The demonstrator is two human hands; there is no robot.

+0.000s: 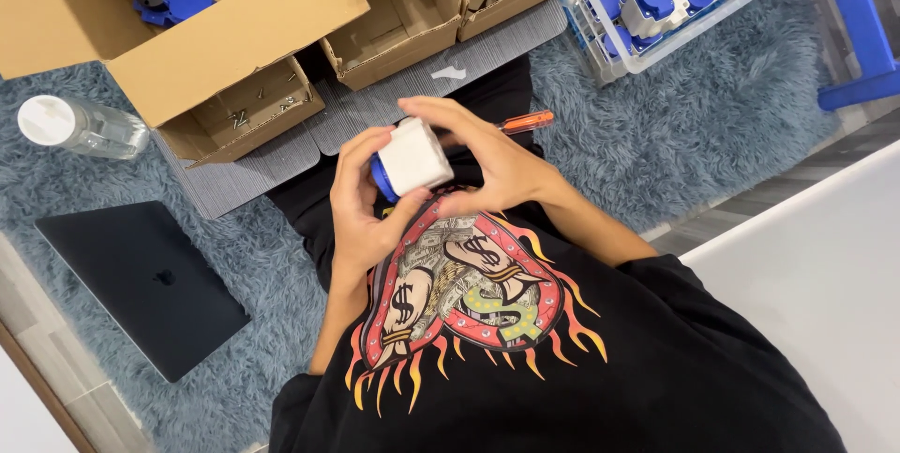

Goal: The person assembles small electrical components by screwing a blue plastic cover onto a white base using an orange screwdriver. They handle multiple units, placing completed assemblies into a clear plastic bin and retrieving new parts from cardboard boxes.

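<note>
We have the white socket housing (pixel 412 155) with its blue cap up in both hands, over our lap and above the near edge of the grey ribbed mat (pixel 234 176). Our left hand (pixel 361 204) cups it from below, fingers curled around the blue end; our right hand (pixel 487 158) closes over the top, fingertips pressing the white body — both firmly gripping. We judge this an assembly step: seating or checking the part. An orange-handled screwdriver (pixel 525 121) lies just beyond the right hand, and a small cardboard box (pixel 248 111) holding screws sits at the mat's far left. Next, likely, one hand must free itself — the other keeping the housing steady.
</note>
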